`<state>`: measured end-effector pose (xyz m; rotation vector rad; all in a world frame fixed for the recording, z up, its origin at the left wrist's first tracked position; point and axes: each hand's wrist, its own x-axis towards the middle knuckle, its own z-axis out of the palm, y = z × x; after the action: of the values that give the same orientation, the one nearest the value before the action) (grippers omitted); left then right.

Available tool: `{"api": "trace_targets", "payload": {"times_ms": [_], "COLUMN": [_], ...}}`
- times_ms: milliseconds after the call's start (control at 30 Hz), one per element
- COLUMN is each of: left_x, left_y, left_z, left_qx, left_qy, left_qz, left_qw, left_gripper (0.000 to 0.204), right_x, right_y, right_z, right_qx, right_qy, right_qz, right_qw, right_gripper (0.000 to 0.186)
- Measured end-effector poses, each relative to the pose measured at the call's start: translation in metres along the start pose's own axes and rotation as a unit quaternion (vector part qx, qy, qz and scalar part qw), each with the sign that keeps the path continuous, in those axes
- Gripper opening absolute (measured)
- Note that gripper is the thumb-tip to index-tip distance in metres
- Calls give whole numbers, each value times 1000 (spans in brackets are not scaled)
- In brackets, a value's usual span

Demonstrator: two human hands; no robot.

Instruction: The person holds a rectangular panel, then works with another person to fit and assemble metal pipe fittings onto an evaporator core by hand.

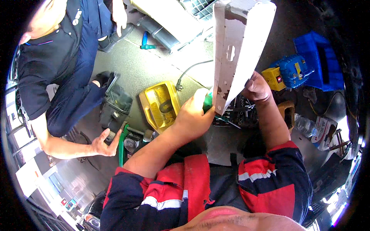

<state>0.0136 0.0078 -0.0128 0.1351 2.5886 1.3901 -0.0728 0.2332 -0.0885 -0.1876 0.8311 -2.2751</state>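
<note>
My right hand (256, 87) grips the lower right edge of a white bent panel (241, 46) with chipped paint and a slot in it, holding it upright in front of me. My left hand (194, 112) is closed around a green-handled tool (208, 102), a screwdriver by its look, pressed against the panel's lower left corner. Its tip is hidden behind the panel. Under both hands lies an open case of sockets and bits (238, 113).
A yellow tray (160, 106) sits left of my hands. A person in dark blue (58, 65) crouches at left, one hand (103, 141) near black parts. A blue power tool (293, 71) and a blue crate (322, 59) lie at right. More screwdrivers (148, 44) rest on the floor.
</note>
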Motion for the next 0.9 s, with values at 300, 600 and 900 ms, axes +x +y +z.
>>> {"api": "trace_targets", "payload": {"times_ms": [300,600,900], "left_x": [1,2,5], "left_y": [-6,6,8], "left_z": [-5,-29,-26], "left_qx": [14,-23,-359], "left_qy": [-88,-159,38], "left_qz": [88,32,-216], "left_qw": [992,987,907], "left_gripper": [59,87,44], "right_x": [2,1,3], "right_y": [31,28,31], "right_z": [32,15,14], "right_qx": [11,-50,-215], "right_qy": [-18,20,6], "right_qz": [2,63,130], "right_qw": [1000,997,968], "right_gripper": [77,70,53]}}
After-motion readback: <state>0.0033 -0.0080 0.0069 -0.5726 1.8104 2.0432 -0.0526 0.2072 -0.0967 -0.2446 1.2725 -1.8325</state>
